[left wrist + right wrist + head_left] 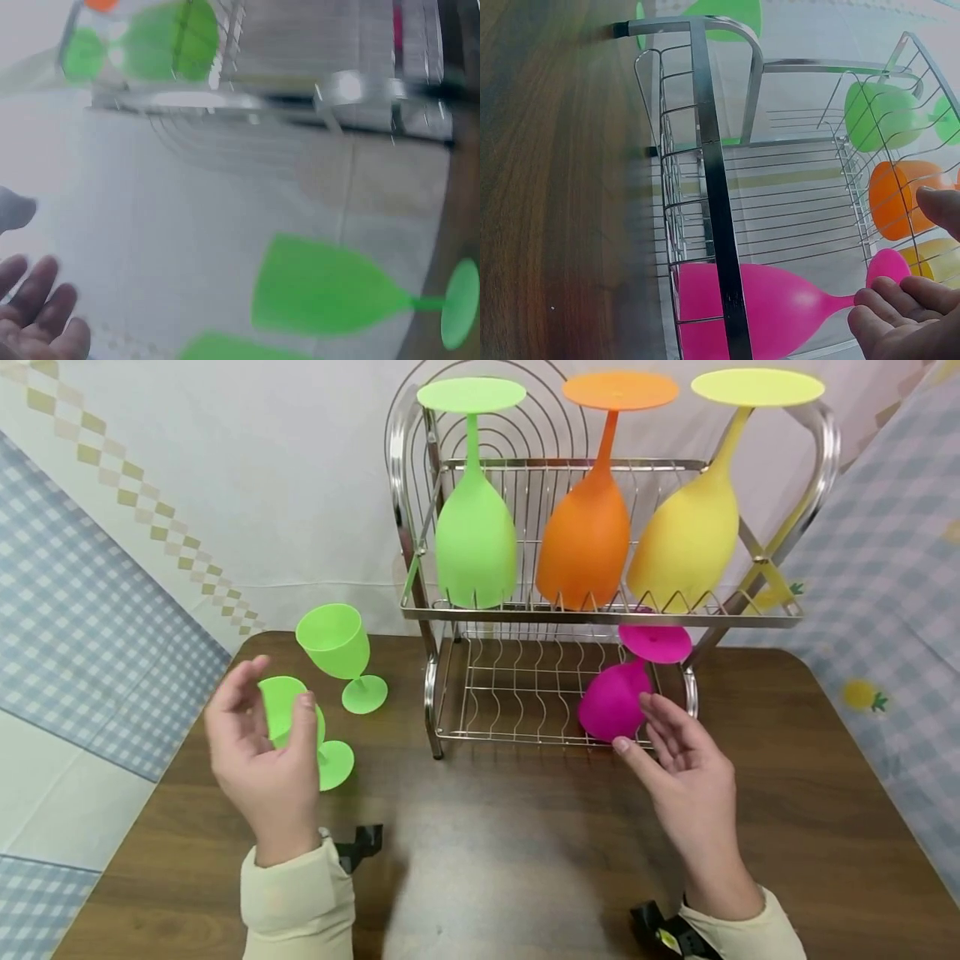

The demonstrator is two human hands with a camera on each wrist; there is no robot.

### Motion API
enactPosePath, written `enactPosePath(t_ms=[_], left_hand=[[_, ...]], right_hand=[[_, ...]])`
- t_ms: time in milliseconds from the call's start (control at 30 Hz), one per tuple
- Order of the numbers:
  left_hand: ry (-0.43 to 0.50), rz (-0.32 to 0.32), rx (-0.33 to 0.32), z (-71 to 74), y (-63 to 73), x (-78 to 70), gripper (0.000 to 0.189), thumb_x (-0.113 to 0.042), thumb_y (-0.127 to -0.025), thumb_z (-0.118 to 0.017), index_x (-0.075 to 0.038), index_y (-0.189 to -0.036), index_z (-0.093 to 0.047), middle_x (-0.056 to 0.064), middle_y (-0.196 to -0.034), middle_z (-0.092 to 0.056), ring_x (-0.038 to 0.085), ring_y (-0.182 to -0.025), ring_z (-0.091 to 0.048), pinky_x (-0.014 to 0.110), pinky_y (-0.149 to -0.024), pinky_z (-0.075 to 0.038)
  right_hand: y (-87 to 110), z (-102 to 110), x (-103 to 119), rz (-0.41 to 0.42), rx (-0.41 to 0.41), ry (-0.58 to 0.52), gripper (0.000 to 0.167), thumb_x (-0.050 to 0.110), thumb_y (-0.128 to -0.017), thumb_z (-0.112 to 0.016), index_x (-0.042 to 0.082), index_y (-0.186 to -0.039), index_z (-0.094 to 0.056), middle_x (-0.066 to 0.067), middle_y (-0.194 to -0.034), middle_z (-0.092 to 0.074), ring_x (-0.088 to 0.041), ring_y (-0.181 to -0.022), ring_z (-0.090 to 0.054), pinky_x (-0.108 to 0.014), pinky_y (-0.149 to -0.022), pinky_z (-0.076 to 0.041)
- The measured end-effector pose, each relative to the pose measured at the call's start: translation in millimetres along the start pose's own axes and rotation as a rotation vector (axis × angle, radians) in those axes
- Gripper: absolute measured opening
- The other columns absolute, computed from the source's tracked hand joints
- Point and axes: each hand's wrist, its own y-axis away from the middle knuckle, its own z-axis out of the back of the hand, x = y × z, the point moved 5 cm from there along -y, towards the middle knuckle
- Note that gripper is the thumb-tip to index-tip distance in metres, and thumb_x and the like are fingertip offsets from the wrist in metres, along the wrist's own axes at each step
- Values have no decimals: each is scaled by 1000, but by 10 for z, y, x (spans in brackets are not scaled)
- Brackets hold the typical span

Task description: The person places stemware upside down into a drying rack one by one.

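Currently, your right hand [688,781] is reaching toward the lower tier of a two-tier silver wire dish rack [600,617], its thumb and fingers spreading apart beside a magenta stemmed goblet [611,703] with a matte surface. The hand is gripping nothing; whether a fingertip is touching the goblet, you cannot tell from these views. That goblet is sitting upside down near the right end of the lower tier, its bowl resting low and its round foot pointing upward, just under the upper tier.

Your left hand [266,764] is hanging in the air at the left, fingers loosely curving and holding nothing. Behind it, a bright green goblet [281,700] is standing upright on the brown wood-grain bench [480,843], partly hidden by your fingers and thumb. A second bright green goblet [341,643] is standing upright just beyond, to the left of the rack.

Along the upper tier, three goblets are resting upside down, feet upward: from left to right, a light green goblet [476,539], an orange goblet [585,539] and a yellow goblet [686,539]. You are wearing cream sleeves [296,893].
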Motion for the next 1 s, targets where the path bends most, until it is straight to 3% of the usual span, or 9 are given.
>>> enactPosePath(t_ms=[100,233,333,500,667,1000], left_hand=[[-70,30,-70,108,-77,36,49,13,-81,-67,4,-128,-56,13,-129,-59,23,-128,-51,33,-119,-33],[-261,139,-48,284,-175,283,63,2,-82,-74,-2,-139,-48,6,-141,-50,12,-135,-43,22,-119,-28],[-396,242,30,378,-216,467,80,-11,-82,-81,-10,-150,-38,0,-149,-43,7,-139,-36,19,-119,-24],[-554,380,205,403,-209,588,104,-32,-78,-87,-22,-159,-22,-6,-159,-33,8,-146,-26,25,-121,-19],[-642,412,291,414,-211,664,108,-35,-78,-87,-21,-160,-19,-4,-161,-30,15,-147,-26,35,-123,-21],[-720,466,330,489,-249,728,107,-45,-80,-83,-16,-161,-18,-1,-160,-36,25,-145,-33,47,-120,-28]], right_hand=[[10,-9,1,-5,9,-8,58,-1,-83,-80,4,-137,-59,-12,-138,-61,-15,-127,-58,-17,-102,-46],[18,-17,-1,-2,18,-12,58,-2,-83,-80,4,-137,-59,-11,-138,-61,-15,-128,-58,-17,-102,-46],[22,-16,11,7,16,1,57,-1,-84,-80,4,-137,-59,-11,-137,-61,-15,-128,-58,-17,-102,-46],[47,-8,48,14,16,18,57,0,-84,-79,5,-137,-59,-9,-137,-62,-15,-128,-58,-18,-102,-46],[63,-16,64,22,26,25,57,1,-84,-80,6,-137,-59,-7,-137,-62,-15,-128,-58,-18,-103,-46],[70,-23,68,24,29,21,58,0,-84,-80,7,-138,-59,-6,-137,-62,-15,-128,-58,-18,-103,-46]])
